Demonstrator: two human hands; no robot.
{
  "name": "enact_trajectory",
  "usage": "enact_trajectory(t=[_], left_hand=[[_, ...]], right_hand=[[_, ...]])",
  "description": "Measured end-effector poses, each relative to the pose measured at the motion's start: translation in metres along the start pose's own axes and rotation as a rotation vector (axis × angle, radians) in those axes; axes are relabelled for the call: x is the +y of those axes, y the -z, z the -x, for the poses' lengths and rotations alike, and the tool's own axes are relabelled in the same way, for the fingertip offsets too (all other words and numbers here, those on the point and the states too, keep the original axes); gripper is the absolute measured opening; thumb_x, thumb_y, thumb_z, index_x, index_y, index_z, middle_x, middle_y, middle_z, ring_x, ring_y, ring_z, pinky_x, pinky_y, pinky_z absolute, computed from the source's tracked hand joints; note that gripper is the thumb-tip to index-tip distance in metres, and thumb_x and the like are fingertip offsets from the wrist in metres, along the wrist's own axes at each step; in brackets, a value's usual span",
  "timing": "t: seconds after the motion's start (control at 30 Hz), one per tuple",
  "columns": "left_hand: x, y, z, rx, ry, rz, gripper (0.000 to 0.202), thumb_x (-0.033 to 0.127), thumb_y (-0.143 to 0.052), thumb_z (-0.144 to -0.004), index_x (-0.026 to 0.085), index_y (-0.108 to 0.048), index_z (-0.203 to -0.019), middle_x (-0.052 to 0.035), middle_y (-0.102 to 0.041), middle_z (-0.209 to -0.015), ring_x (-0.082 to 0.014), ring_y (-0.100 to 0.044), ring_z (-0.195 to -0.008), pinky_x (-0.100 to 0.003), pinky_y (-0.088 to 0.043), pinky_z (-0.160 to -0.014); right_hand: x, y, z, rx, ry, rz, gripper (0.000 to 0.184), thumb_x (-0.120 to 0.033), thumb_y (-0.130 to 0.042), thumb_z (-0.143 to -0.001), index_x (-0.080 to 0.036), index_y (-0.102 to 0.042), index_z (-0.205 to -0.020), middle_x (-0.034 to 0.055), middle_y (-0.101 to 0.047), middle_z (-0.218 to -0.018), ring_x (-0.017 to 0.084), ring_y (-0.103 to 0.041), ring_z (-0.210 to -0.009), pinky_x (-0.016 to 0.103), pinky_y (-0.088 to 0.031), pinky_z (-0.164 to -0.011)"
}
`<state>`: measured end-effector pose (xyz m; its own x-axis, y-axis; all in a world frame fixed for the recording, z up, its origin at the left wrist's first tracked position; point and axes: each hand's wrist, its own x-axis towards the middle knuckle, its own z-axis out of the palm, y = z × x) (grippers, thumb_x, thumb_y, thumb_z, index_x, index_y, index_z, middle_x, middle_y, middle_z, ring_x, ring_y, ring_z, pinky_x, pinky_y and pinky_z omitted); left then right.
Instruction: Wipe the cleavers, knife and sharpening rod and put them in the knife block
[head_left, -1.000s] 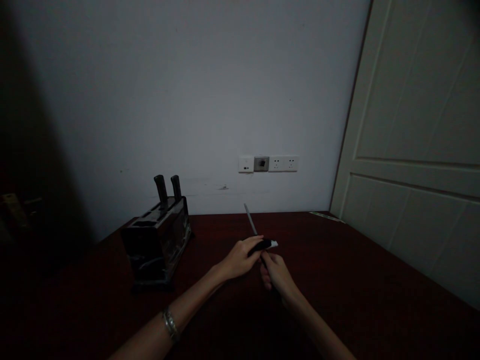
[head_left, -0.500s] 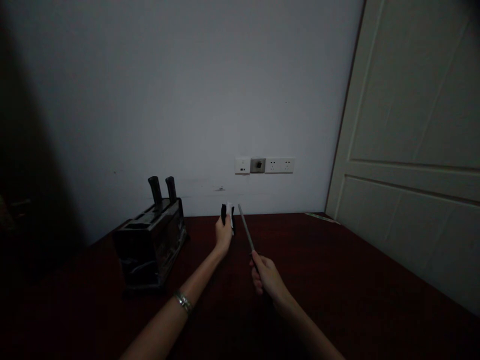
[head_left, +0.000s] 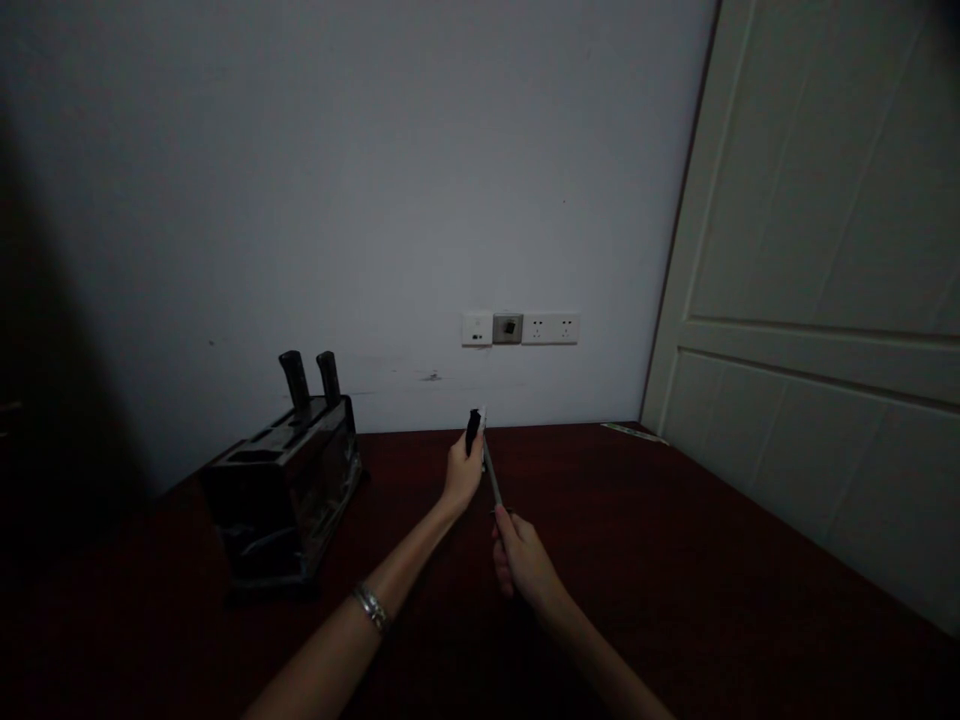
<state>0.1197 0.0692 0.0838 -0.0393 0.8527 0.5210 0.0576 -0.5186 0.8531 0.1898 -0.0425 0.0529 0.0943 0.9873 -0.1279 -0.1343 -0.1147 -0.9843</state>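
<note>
My left hand (head_left: 465, 474) is closed around a small black-and-white bundle (head_left: 473, 428), perhaps a folded cloth; its exact kind is too dark to make out. In my right hand (head_left: 519, 558) is a thin grey sharpening steel (head_left: 491, 470), gripped at its handle, which the fingers mostly hide. The rod slants up and away, and its far end is at the white part of the bundle, partly hidden there. Left of both hands stands a black knife block (head_left: 285, 490) with two black-handled knives (head_left: 295, 378) standing in its top.
Everything stands on a dark red tabletop (head_left: 600, 520). Behind it rises a pale wall with sockets and switches (head_left: 521, 329). A white panelled door (head_left: 795, 300) is at the right, and a thin strip (head_left: 634, 433) lies near the back right edge.
My left hand has moved right with the bundle, up to the rod. The sharpening steel's tip, bare before, is now at the bundle. The view has shifted slightly.
</note>
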Motion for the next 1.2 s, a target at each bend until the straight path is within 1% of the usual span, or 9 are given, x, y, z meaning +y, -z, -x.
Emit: enact_trajectory(t=[0.1, 0.17, 0.27, 0.43, 0.67, 0.83, 1.0, 1.1, 1.2], left_hand=[[0.004, -0.001, 0.011, -0.076, -0.047, -0.031, 0.040, 0.045, -0.045, -0.080, 0.012, -0.062, -0.098, -0.0041, -0.063, -0.078, -0.0151, -0.057, -0.074, -0.025, -0.043, -0.071], [0.005, 0.000, 0.015, -0.135, -0.097, -0.041, 0.039, 0.040, -0.044, -0.083, 0.014, -0.060, -0.107, -0.0074, -0.065, -0.098, -0.0182, -0.058, -0.094, -0.030, -0.041, -0.085], [0.002, 0.007, 0.020, -0.224, -0.171, -0.065, 0.039, 0.034, -0.044, -0.084, 0.017, -0.055, -0.116, -0.0085, -0.058, -0.119, -0.0189, -0.047, -0.116, -0.034, -0.031, -0.100], [-0.003, 0.022, 0.031, -0.375, -0.224, -0.172, 0.041, 0.028, -0.045, -0.084, 0.019, -0.050, -0.123, -0.0073, -0.046, -0.132, -0.0178, -0.038, -0.124, -0.036, -0.025, -0.105], [0.006, 0.024, 0.058, -0.487, -0.239, -0.165, 0.038, 0.028, -0.042, -0.086, 0.021, -0.051, -0.123, -0.0059, -0.044, -0.134, -0.0184, -0.040, -0.123, -0.037, -0.028, -0.105], [0.016, 0.023, 0.070, -0.497, -0.214, -0.130, 0.037, 0.029, -0.042, -0.086, 0.021, -0.053, -0.120, -0.0062, -0.044, -0.134, -0.0191, -0.040, -0.123, -0.036, -0.029, -0.105], [0.025, 0.028, 0.069, -0.452, -0.028, -0.008, 0.036, 0.032, -0.047, -0.082, 0.017, -0.060, -0.112, -0.0074, -0.062, -0.113, -0.0218, -0.055, -0.104, -0.033, -0.041, -0.090], [0.027, 0.031, 0.063, -0.338, 0.103, 0.121, 0.034, 0.037, -0.051, -0.078, 0.013, -0.065, -0.098, -0.0060, -0.068, -0.090, -0.0196, -0.060, -0.080, -0.028, -0.046, -0.070], [0.028, 0.034, 0.056, -0.216, 0.126, 0.170, 0.034, 0.038, -0.053, -0.076, 0.011, -0.066, -0.090, -0.0051, -0.068, -0.082, -0.0183, -0.059, -0.074, -0.025, -0.044, -0.064]], right_hand=[[0.000, 0.002, -0.002, 0.017, 0.042, -0.009, 0.039, -0.059, -0.039, -0.079, -0.021, -0.034, -0.069, -0.0133, -0.033, -0.034, 0.004, -0.029, -0.022, 0.015, -0.022, -0.023], [0.002, 0.004, -0.003, 0.016, 0.055, -0.010, 0.038, -0.058, -0.039, -0.080, -0.021, -0.035, -0.069, -0.0129, -0.034, -0.034, 0.004, -0.029, -0.022, 0.016, -0.022, -0.023], [0.003, 0.006, -0.005, 0.014, 0.051, 0.011, 0.036, -0.054, -0.038, -0.081, -0.021, -0.035, -0.068, -0.0129, -0.034, -0.034, 0.004, -0.028, -0.022, 0.015, -0.022, -0.023], [0.001, 0.007, -0.006, 0.018, -0.004, -0.014, 0.034, -0.051, -0.041, -0.082, -0.021, -0.035, -0.067, -0.0135, -0.032, -0.031, 0.004, -0.027, -0.021, 0.015, -0.021, -0.022], [-0.003, 0.015, -0.010, 0.046, 0.039, -0.025, 0.032, -0.048, -0.039, -0.083, -0.020, -0.037, -0.067, -0.0127, -0.033, -0.031, 0.004, -0.027, -0.021, 0.015, -0.019, -0.023], [-0.004, 0.019, -0.011, 0.034, 0.063, -0.014, 0.034, -0.050, -0.041, -0.080, -0.020, -0.038, -0.066, -0.0126, -0.033, -0.032, 0.003, -0.028, -0.022, 0.015, -0.021, -0.024], [-0.004, 0.016, -0.009, 0.008, 0.053, 0.006, 0.037, -0.055, -0.043, -0.076, -0.020, -0.039, -0.067, -0.0127, -0.033, -0.032, 0.004, -0.028, -0.022, 0.016, -0.019, -0.024], [-0.003, 0.014, -0.008, -0.018, 0.066, -0.008, 0.041, -0.060, -0.046, -0.071, -0.020, -0.039, -0.069, -0.0134, -0.033, -0.034, 0.004, -0.027, -0.023, 0.016, -0.020, -0.024], [-0.004, 0.014, -0.007, -0.033, 0.096, -0.016, 0.044, -0.063, -0.047, -0.068, -0.020, -0.039, -0.070, -0.0138, -0.032, -0.035, 0.003, -0.026, -0.023, 0.016, -0.019, -0.024]])
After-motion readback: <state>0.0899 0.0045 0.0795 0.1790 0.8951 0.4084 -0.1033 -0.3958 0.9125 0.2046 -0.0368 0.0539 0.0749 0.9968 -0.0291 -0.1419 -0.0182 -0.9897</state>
